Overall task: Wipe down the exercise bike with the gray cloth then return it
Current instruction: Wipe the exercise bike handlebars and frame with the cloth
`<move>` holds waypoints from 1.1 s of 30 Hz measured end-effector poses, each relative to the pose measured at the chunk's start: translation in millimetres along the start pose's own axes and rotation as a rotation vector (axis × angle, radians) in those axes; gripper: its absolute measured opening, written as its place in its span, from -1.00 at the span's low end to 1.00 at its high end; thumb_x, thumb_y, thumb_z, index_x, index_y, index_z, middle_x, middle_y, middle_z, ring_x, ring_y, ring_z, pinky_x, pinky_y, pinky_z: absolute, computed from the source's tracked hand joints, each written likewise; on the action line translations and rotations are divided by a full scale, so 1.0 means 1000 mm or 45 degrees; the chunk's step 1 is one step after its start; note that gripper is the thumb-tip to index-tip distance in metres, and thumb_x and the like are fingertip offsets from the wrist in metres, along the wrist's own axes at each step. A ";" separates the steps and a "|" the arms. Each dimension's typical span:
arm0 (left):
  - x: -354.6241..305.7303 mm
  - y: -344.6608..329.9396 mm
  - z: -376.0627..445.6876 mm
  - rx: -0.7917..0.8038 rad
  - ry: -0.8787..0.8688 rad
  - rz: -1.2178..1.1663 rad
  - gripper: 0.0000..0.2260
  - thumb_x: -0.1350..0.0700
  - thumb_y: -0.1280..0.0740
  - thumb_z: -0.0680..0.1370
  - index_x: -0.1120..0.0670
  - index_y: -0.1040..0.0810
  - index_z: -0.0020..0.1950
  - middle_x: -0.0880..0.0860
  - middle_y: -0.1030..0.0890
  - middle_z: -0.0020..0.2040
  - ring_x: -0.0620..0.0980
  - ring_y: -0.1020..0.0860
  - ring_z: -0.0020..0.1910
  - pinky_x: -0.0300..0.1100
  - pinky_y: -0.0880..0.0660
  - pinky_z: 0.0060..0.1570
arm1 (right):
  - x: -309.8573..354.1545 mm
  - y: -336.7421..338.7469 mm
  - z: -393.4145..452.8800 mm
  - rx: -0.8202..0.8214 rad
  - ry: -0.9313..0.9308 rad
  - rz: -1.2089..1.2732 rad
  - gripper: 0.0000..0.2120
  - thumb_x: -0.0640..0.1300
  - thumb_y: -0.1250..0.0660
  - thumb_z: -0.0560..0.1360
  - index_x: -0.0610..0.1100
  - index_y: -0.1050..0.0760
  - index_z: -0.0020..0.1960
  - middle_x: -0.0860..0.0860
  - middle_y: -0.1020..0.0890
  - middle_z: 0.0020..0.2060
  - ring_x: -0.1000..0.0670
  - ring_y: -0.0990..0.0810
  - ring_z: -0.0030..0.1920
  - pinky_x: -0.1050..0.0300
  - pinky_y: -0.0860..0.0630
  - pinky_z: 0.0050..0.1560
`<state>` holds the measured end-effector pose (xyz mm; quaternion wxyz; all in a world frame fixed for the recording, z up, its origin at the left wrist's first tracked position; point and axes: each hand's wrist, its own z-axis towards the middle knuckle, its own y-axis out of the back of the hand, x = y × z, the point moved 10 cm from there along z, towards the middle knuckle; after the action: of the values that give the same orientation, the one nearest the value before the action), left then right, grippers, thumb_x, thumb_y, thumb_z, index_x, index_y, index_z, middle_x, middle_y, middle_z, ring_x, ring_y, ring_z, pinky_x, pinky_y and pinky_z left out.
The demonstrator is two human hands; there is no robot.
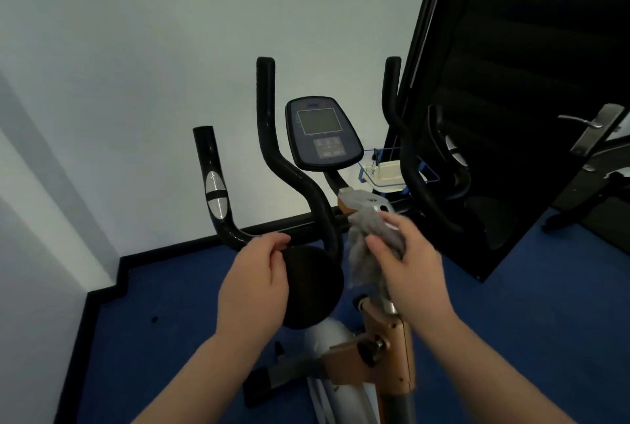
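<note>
Reaching forward from the lower edge of the view, both bare forearms are seen converging on the exercise bike (306, 164). The right hand (409, 263) is closed around the gray cloth (366, 246), which is bunched against the bike's silver stem bracket (366, 200), just at 5 o'clock from the console (322, 133); the thumb is laid across the cloth's front and the fingers are wrapped over its top, while a loose tail of cloth hangs down beside the palm. The left hand (255, 277) is held loosely curled, with fingertips bent toward the thumb and nothing gripped; it sits just at the horizontal handlebar (300, 229), though whether the fingertips actually touch the bar cannot be told.

Much is hidden or cut off. The handlebar's junction with the stem is covered by the cloth and right hand. The bike's lower frame (385, 352) (copper-coloured, with a black knob) is partly blocked by the right forearm and runs out of view at 6 o'clock. The console screen is blank and its buttons are too blurred to read. A dark door (511, 116) at 2 o'clock swallows the right-side handlebar grips in shadow. A small white tray (387, 173) behind the stem is indistinct.
</note>
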<state>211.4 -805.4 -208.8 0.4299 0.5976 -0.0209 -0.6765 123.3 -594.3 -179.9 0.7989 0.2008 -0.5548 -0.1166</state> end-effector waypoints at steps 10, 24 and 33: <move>-0.016 -0.001 0.041 -0.004 -0.052 0.237 -0.78 0.14 -0.17 0.57 -0.03 -0.56 0.11 -0.07 -0.60 0.05 -0.07 -0.52 0.04 -0.11 -0.44 0.09 | -0.005 -0.051 0.010 0.146 0.146 0.153 -0.87 -0.05 -0.40 0.46 -0.01 -0.64 0.00 0.07 -0.49 0.03 0.16 -0.50 0.09 0.32 -0.43 0.11; -0.014 -0.002 0.044 -0.019 -0.051 0.240 -0.76 0.17 -0.16 0.55 0.01 -0.61 0.02 -0.06 -0.62 -0.03 -0.06 -0.52 -0.02 -0.04 -0.45 0.07 | 0.003 -0.051 0.054 -0.130 0.173 0.107 -0.83 -0.15 -0.56 0.30 -0.03 -0.68 -0.12 0.03 -0.65 -0.14 0.17 -0.58 -0.08 0.36 -0.47 -0.01; -0.012 -0.001 0.042 -0.046 -0.020 0.208 -0.77 0.17 -0.18 0.56 -0.02 -0.60 0.02 -0.10 -0.61 -0.03 -0.10 -0.52 0.00 -0.12 -0.46 0.08 | -0.032 -0.025 -0.012 -0.287 0.135 0.007 -0.74 -0.06 -0.56 0.29 0.23 -0.60 -0.14 0.25 -0.62 -0.19 0.25 -0.58 -0.05 0.53 -0.40 -0.04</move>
<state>175.0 -818.2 -187.4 0.4942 0.5807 -0.0608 -0.6441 123.6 -600.8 -221.9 0.8450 0.1139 -0.4957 -0.1653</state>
